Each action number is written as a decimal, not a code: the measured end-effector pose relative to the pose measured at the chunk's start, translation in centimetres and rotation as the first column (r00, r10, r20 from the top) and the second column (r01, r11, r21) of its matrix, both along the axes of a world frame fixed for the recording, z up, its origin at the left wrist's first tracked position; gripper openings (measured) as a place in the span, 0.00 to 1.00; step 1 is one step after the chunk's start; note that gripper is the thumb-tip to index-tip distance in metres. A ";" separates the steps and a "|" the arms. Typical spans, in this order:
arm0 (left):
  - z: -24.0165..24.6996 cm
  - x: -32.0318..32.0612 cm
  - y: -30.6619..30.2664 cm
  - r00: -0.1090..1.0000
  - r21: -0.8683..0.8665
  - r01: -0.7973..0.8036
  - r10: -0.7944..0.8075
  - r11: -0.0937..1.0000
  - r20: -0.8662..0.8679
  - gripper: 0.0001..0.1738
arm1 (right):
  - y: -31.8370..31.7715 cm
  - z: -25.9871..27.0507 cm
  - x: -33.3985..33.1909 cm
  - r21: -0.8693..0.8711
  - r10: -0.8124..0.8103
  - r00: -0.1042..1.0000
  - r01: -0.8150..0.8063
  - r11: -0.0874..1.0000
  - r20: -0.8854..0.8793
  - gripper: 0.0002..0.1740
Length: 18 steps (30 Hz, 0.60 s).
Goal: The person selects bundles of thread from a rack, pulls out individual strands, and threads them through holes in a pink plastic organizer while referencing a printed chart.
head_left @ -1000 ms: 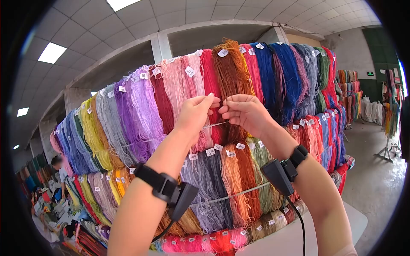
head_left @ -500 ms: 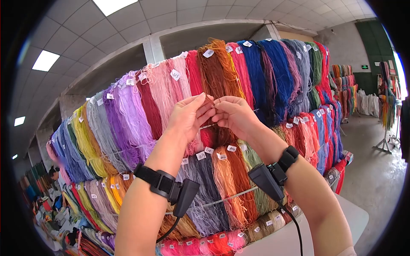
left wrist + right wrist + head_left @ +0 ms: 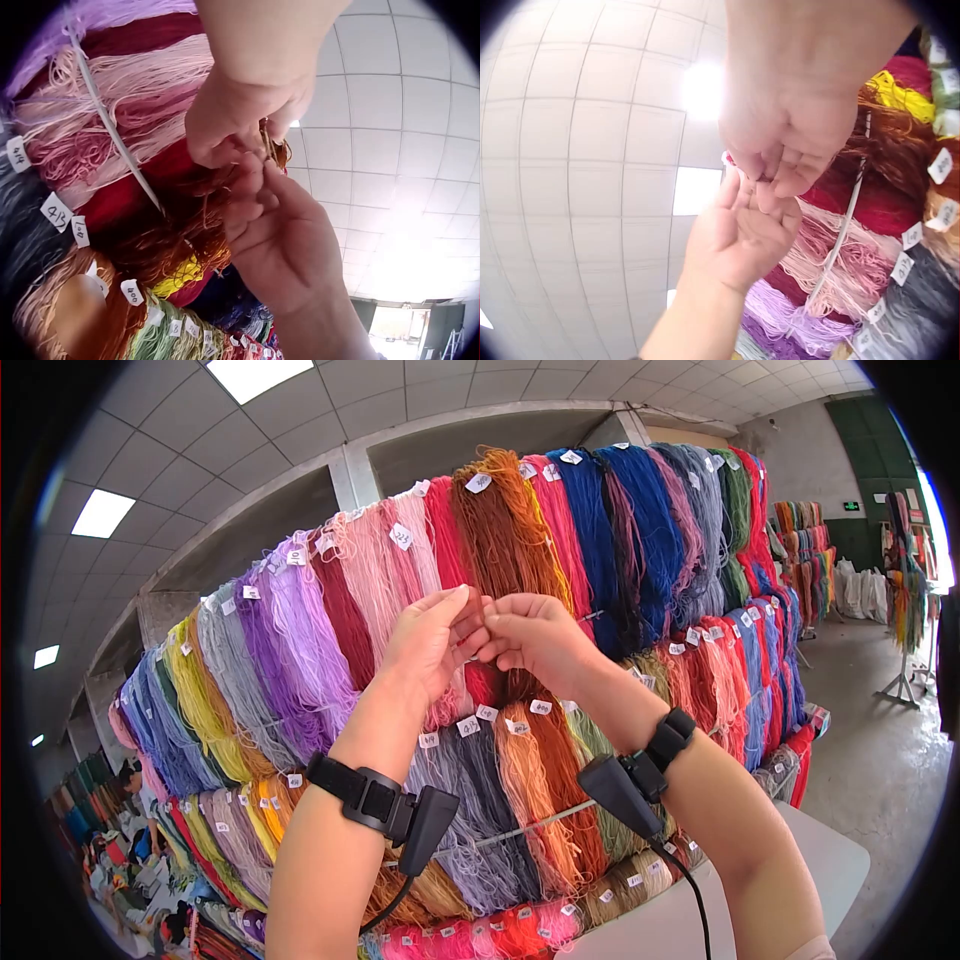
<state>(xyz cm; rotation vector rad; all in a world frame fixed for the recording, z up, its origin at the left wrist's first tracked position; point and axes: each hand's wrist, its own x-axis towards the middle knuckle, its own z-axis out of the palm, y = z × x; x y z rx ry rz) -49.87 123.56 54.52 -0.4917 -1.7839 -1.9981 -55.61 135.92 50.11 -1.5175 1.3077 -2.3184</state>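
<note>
- Skeins of dyed yarn (image 3: pixel 320 635) crowd a tiered rack with pale metal rails (image 3: pixel 110 121), hanging in packed rows as I watch remotely.
- Left hand (image 3: pixel 430 645), fingers curled inward with little gap, pinches a thin brown yarn strand (image 3: pixel 265 141) at its thumb and fingertips.
- Right hand (image 3: pixel 540 640), thumb bent against its forefinger, pinches the same strand, its fingertips meeting those of the left.
- Between both hands, the strand sits in front of the rack, near a thick rust-brown skein (image 3: pixel 495 525) on the upper tier; whether the two connect, I cannot tell from my feed.
- Small white paper tags (image 3: pixel 478 483) with handwritten numbers mark many skeins, one reading 413 in my left wrist view.
- Pale white sacks (image 3: pixel 862 595) stand together in the right background, their contents too distant for me to make out.
</note>
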 end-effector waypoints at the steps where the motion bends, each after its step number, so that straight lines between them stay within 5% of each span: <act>1: 0.3 0.1 0.2 1.000 0.000 -0.012 0.012 1.000 0.018 0.09 | -0.2 -0.1 0.2 0.025 -0.046 0.998 0.047 0.999 -0.046 0.06; 3: 1.1 0.6 0.4 0.995 -0.155 -0.096 0.095 0.983 -0.010 0.09 | -0.8 -0.4 0.2 0.077 -0.208 0.935 0.239 0.968 -0.287 0.06; 10: 0.0 6.8 -3.3 0.968 -0.387 -0.247 0.207 0.888 -0.144 0.10 | -1.4 -1.4 -0.8 0.084 -0.278 0.945 0.295 0.952 -0.175 0.09; 16: -13.1 19.6 -16.0 0.900 -0.484 -0.376 0.435 0.790 0.012 0.12 | -1.2 -2.4 -2.6 -0.096 -0.271 0.962 0.267 0.959 -0.025 0.09; 17: -16.5 22.9 -19.5 0.767 -0.481 -0.356 0.545 0.801 0.340 0.07 | -1.1 -2.3 -2.5 -0.114 -0.282 0.959 0.278 0.954 -0.022 0.09; 18: -20.5 25.9 -22.9 0.715 -0.690 -0.223 0.597 0.689 0.365 0.06 | -0.9 -2.1 -2.3 -0.132 -0.302 0.953 0.297 0.946 -0.022 0.09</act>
